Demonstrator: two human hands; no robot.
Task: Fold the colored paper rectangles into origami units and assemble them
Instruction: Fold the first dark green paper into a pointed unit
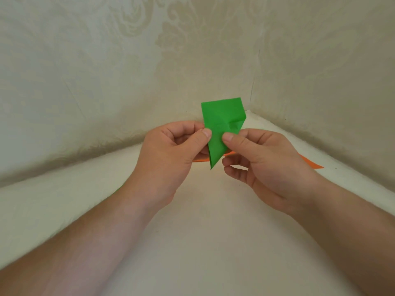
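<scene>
While the green paper (221, 127) is held up in the air between both hands, above the pale surface (205, 242) and in front of the wall corner, it already carries several folds: its lower end tapers to a point, its upper end is still a blunt, roughly square edge, and a small dented crease sits near its right side. The left hand (171, 152) pinches the left edge with thumb against curled fingers, and the right hand (263, 161) pinches the right edge the same way, thumbs nearly meeting on the paper. Behind and below them, orange paper (312, 164) lies flat on the surface, mostly hidden by the hands; whether it is a finished unit or an unfolded sheet cannot be told. Judging from this, the green unit looks only partly folded, and no assembly of units has begun, so most of the task seems to remain. No brand, label or writing can be read anywhere; the patterned wall covering (149, 50) bears only ornament.
</scene>
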